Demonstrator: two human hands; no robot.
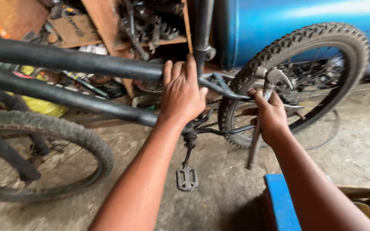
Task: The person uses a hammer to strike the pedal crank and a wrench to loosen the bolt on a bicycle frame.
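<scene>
Left to right: one front wheel [43, 158] is seen at the lower left, one black bicycle frame [65, 62] crosses the view, one pedal [187, 177] hangs below the crank, and one knobby rear wheel [296, 81] stands at the right. The left hand [183, 92] is closed around the frame near the seat tube, and the right hand [270, 115] is closed on one hammer [264, 107] held just beside the rear wheel. A slip is judged possible: the hammer head could strike the spokes or the fingers, or the bicycle could tip if the frame hold loosens.
</scene>
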